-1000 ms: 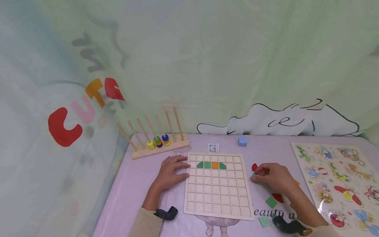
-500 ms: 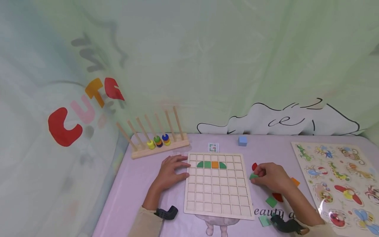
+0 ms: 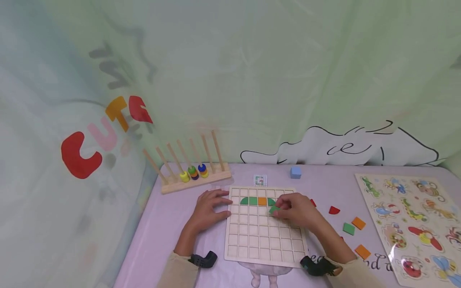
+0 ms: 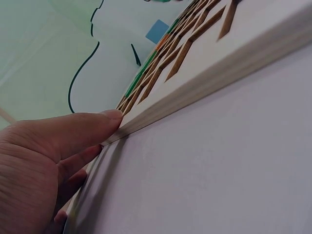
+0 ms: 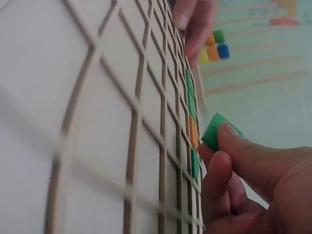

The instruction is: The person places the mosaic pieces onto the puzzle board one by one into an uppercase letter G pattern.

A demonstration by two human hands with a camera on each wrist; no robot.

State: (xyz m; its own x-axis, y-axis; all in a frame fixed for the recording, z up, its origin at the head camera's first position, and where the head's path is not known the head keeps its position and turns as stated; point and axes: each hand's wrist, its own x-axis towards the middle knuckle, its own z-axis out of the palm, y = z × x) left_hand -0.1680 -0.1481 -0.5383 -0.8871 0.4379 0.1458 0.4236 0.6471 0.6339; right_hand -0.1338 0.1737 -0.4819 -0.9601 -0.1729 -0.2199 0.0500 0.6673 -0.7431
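Observation:
A wooden grid board (image 3: 266,244) lies flat on the table. Near its top, one row holds a green rounded piece (image 3: 244,201), a green square (image 3: 253,201), an orange square (image 3: 262,201) and a second green rounded piece (image 3: 271,201). Just below that row, my right hand (image 3: 299,210) pinches a green tile (image 5: 214,130) between thumb and fingers, over the board. In the right wrist view the tile is tilted and apart from the grid. My left hand (image 3: 209,209) rests its spread fingers and thumb (image 4: 100,127) against the board's left edge.
Loose pieces lie right of the board: a red one (image 3: 334,210), a green square (image 3: 348,228) and orange squares (image 3: 362,251). Behind are a patterned card (image 3: 260,180), a blue cube (image 3: 295,172) and a peg stand (image 3: 216,176) with rings. An insect puzzle (image 3: 396,256) is far right.
My right hand has moved left from the loose pieces to over the board, carrying the green tile. The pieces its arm covered now show. My left hand stays at the board's edge.

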